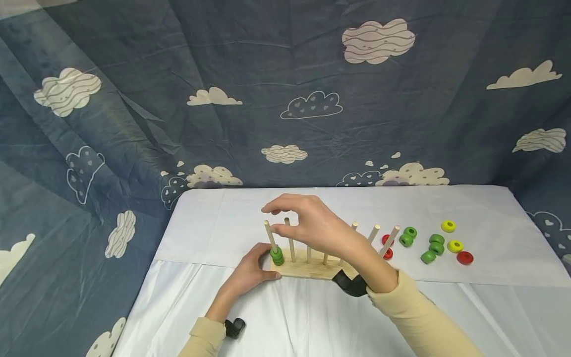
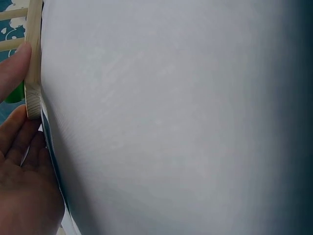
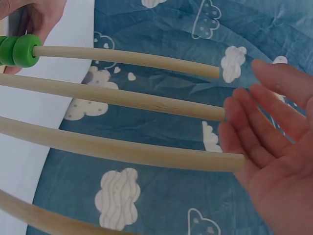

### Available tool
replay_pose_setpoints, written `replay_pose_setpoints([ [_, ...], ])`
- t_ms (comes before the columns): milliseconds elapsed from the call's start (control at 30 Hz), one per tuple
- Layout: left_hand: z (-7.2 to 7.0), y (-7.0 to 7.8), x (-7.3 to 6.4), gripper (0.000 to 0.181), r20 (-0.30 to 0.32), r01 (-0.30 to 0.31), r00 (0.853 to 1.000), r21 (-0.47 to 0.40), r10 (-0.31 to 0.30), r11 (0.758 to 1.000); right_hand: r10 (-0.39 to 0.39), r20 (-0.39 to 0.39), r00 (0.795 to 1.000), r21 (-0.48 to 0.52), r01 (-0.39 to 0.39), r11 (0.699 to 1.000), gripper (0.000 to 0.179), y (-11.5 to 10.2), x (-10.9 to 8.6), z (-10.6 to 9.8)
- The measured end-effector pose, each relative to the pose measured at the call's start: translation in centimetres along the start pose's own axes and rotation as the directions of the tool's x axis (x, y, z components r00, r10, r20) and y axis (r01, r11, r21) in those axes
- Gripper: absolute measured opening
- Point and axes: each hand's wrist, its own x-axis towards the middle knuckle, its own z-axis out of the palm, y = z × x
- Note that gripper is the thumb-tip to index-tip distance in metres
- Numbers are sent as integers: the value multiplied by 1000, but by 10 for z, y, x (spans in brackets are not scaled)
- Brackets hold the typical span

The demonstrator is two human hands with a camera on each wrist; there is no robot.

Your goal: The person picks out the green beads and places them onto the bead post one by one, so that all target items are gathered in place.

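A wooden peg board point(image 1: 303, 270) lies on the table, with several upright pegs point(image 3: 127, 100) along it. Green rings point(image 1: 277, 256) are stacked low on its leftmost peg. My left hand point(image 1: 250, 271) holds the board's left end, thumb at the front edge and fingers around behind; the left wrist view shows that thumb and the fingertips at the board's end point(image 2: 33, 100). Above the left pegs is my right hand point(image 1: 310, 223), thumb and fingers spread apart with nothing between them. In the right wrist view its fingers point(image 3: 249, 122) are by the peg tops, beyond the ringed peg's tip.
Loose green beads point(image 1: 436, 248), yellow rings point(image 1: 455, 246) and red rings point(image 1: 465, 258) lie to the right of the board. Two more red rings point(image 1: 387, 254) are behind its right pegs. A dark cloud-patterned curtain point(image 1: 285, 129) hangs behind the white-covered table point(image 1: 312, 317).
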Motion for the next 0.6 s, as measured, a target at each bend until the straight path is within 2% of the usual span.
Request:
replay_pose_setpoints([
  [133,0,0,0,68,-4,-5,1000,8,5,1000,-67,-43,997,24,68,997,33,-4,-7,-3],
  [267,1,0,0,67,-4,-4,1000,18,5,1000,-103,-74,992,39,106,994,32,-9,-19,-6],
  [433,1,0,0,66,-5,2,1000,24,-2,1000,-113,-93,989,56,118,991,34,-15,-35,-5],
  [600,0,0,-1,66,1,-1,1000,15,1,1000,-95,-71,993,91,101,991,35,-14,-50,2],
])
